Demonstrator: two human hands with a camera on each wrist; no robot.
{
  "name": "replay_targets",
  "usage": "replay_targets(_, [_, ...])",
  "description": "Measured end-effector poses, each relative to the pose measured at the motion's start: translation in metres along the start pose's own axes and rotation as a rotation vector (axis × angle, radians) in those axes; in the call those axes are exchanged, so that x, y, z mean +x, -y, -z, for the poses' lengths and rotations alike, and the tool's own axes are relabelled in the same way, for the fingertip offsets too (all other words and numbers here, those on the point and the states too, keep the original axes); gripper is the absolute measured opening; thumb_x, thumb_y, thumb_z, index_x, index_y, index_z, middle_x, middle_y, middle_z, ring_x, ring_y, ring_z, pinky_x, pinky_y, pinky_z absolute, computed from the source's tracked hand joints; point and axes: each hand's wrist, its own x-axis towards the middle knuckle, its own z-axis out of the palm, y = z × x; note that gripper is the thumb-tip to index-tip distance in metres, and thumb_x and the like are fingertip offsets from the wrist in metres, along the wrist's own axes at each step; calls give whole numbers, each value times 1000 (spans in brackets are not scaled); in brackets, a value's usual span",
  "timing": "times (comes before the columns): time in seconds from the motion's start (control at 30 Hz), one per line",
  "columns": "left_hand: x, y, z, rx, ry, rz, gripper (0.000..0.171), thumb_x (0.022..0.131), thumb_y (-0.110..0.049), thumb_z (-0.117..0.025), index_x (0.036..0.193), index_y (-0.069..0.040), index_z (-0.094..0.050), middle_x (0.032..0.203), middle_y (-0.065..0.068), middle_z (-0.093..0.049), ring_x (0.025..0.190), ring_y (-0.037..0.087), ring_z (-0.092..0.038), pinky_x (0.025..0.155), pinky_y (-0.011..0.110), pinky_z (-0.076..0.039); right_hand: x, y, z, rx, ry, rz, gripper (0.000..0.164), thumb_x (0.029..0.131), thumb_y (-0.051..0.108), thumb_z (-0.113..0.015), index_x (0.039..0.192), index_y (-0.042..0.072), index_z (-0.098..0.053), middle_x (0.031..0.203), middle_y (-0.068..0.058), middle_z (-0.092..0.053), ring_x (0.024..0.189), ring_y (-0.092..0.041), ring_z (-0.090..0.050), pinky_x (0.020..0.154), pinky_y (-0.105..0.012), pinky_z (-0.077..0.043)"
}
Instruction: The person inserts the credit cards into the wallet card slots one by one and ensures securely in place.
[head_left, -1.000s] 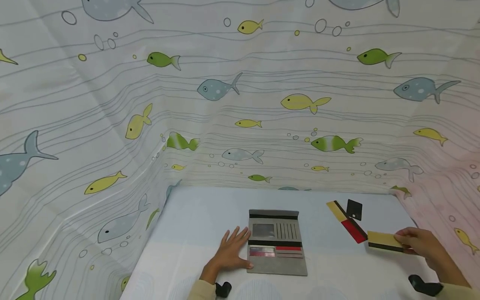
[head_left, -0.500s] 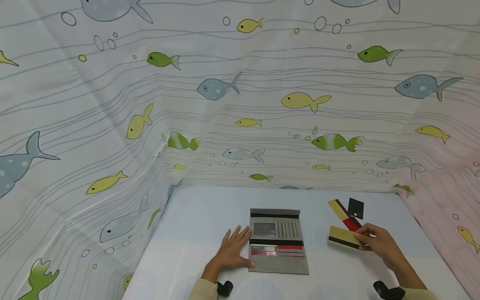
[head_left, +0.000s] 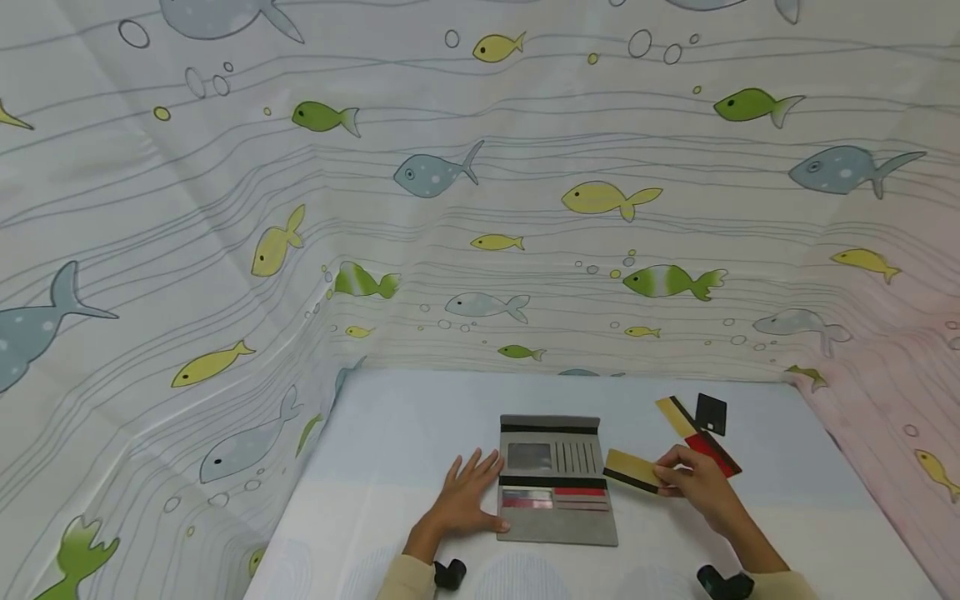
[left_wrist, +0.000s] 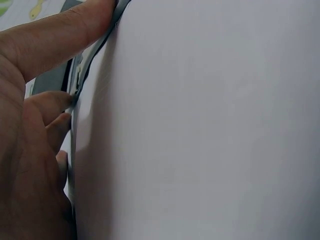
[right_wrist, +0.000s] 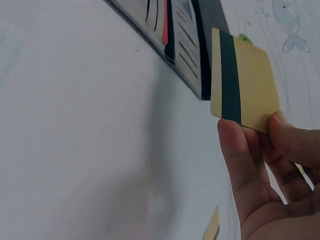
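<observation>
White sheet backdrop with a printed fish pattern [head_left: 517, 137] at rear and sides. White tabletop [head_left: 420, 425] under it. Mid-table, the unfolded grey wallet with black bands [head_left: 557, 530] lies flat, card slots facing up, red showing in a near-half slot. My left hand [head_left: 467, 500] is at its left side, fingers spread, thumb and fingertips on the edge. My right hand [head_left: 701, 487] is pinching one end of the gold rectangular card with a black stripe [head_left: 627, 467], thumb against fingers. That card is raised off the tabletop, right by the wallet's right edge (touching or not, can't tell). Farther right, lying down: a second gold card with a dark stripe [head_left: 672, 414], roughly in line with a red card with a dark stripe [head_left: 708, 451]. Just beside those, a black card with a small pale square [head_left: 711, 412].
</observation>
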Motion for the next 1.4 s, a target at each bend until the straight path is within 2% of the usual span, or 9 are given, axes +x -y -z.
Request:
replay_targets(0.33, [-1,-2,1,-15,2,-11,109,70,-59,-81,158,-18,-32,167,3,-25,156,35,-14,122,63,-4,5,-2,-36,47,72,17,10,94,-1,-64,103,-4,-61,104,-18,-63,89,-23,-69,73,-32,-62])
replay_targets(0.53, [-2,-2,1,-29,-1,-22,109,71,-59,-81,158,-15,-32,166,5,-26,155,37,-15,121,64,-4,6,-3,-49,42,119,44,15,95,1,-62,109,-3,-62,103,-17,-62,89,-22,-70,72,-31,-62])
replay_targets(0.93, [-5,1,2,-21,-4,-17,110,70,-61,-80,158,-14,-32,166,5,-26,155,37,-15,121,64,-4,6,3,-69,12,64,60,10,92,2,-67,102,2,-67,98,-14,-65,83,-19,-72,69,-30,-62])
replay_targets(1.17, [-4,1,0,-13,2,-8,110,71,-61,-81,158,-16,-31,167,4,-25,155,36,-16,121,64,-5,7,2,-78,14,89,94,11,91,4,-69,102,1,-68,94,-13,-66,80,-21,-71,66,-31,-62])
replay_targets(1.4, [-1,-3,3,-7,-9,-14,110,71,-61,-80,158,-15,-32,166,4,-26,155,36,-16,121,64,-6,10,2,-84,-13,71,68,8,91,1,-68,98,4,-68,92,-10,-65,75,-18,-70,64,-29,-61])
